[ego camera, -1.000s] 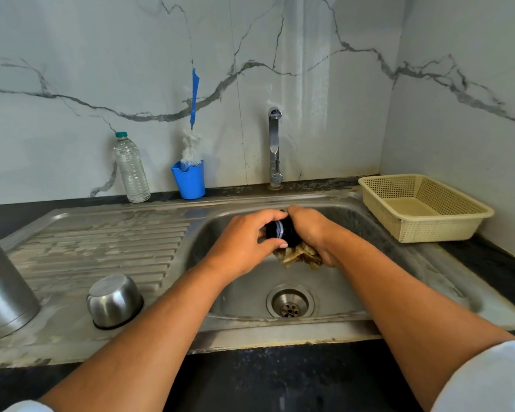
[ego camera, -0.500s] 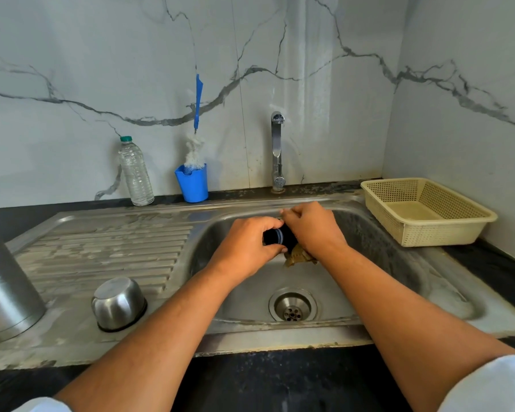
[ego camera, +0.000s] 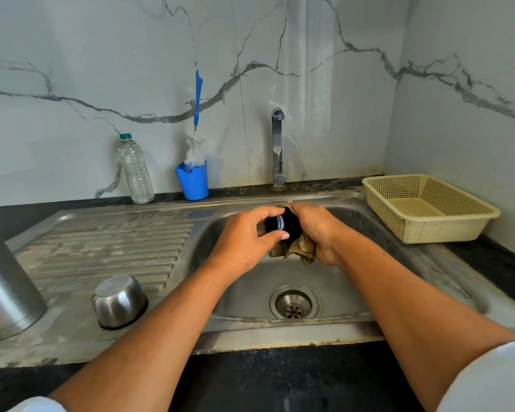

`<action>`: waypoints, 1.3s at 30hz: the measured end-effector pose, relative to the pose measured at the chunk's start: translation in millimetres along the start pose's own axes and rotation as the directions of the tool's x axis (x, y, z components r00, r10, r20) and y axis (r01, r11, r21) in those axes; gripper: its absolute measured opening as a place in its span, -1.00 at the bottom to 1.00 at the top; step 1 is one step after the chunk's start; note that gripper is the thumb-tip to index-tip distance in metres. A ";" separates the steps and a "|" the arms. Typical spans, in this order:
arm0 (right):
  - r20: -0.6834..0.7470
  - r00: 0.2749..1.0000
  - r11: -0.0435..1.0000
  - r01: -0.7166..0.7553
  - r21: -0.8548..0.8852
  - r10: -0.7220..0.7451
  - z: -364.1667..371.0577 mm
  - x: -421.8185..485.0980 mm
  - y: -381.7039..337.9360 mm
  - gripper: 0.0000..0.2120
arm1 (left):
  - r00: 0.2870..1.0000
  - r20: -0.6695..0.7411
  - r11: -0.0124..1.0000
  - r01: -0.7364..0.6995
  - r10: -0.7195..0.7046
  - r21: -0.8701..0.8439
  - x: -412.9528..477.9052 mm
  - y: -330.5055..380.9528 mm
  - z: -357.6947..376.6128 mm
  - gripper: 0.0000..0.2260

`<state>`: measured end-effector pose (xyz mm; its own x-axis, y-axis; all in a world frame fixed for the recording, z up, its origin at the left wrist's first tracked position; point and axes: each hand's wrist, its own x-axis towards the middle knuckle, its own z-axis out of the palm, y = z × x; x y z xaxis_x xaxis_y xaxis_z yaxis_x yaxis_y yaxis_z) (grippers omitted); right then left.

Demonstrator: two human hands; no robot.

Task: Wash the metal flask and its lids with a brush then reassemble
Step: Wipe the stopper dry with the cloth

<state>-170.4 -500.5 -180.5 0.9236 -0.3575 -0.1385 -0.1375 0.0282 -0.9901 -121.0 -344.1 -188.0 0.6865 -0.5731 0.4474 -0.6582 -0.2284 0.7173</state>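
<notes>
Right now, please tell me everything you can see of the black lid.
The black lid is small and round, dark plastic by its look, with a pale ring round it. It is held on its side above the sink. The left hand grips one end between thumb and fingers; the right hand wraps a brown cloth round the other end.

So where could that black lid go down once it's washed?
The ribbed drainboard is bare between the upturned steel cup and the sink bowl. The cream basket looks bare. Crowded: the back ledge by the bottle, blue cup and tap.
</notes>
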 end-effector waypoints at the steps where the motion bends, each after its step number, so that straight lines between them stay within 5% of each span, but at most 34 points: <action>1: 0.012 1.000 1.000 -0.014 -0.017 0.014 -0.3 0.4 0.1 -0.55 | 1.000 0.001 1.000 -0.004 0.004 -0.014 0.6 -0.3 1.5 -0.58; 9: -0.100 0.992 0.931 0.031 -0.364 -0.072 -2.5 2.6 -2.9 -0.45 | 0.998 0.058 1.000 0.006 -0.005 -0.010 1.9 -2.4 5.7 -0.61; 19: -0.088 0.981 0.674 0.052 -0.737 -0.172 -0.6 3.3 -4.7 -0.50 | 0.991 0.136 0.996 -0.002 -0.010 0.086 -0.5 -7.0 5.4 -0.46; 23: -0.138 0.972 0.743 0.051 -0.667 -0.190 1.0 2.5 -5.1 -0.50 | 0.990 0.137 0.998 0.034 -0.042 0.061 0.0 -10.9 3.1 -0.47; 31: -0.159 0.930 0.724 0.142 -0.675 -0.331 -4.4 4.9 -2.6 -0.69 | 0.985 0.151 0.980 0.055 -0.084 0.190 4.9 -25.3 1.8 -0.47; 36: -0.230 0.901 0.922 0.321 -0.216 -0.368 -0.7 5.2 -4.5 -0.71 | 0.992 -0.022 0.968 0.123 -0.121 0.221 7.5 -26.2 -7.7 -0.50; 39: -0.241 0.862 0.889 0.396 -0.231 -0.447 2.2 4.6 -6.9 -0.68 | 0.951 -0.254 0.984 0.178 -0.179 -0.030 12.5 -24.0 -13.9 -0.56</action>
<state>-164.4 -500.3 -174.4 0.7710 -0.5455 0.3286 0.1613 -0.3319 -0.9294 -92.3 -334.8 -192.2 0.8489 -0.3042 0.4322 -0.5163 -0.3030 0.8010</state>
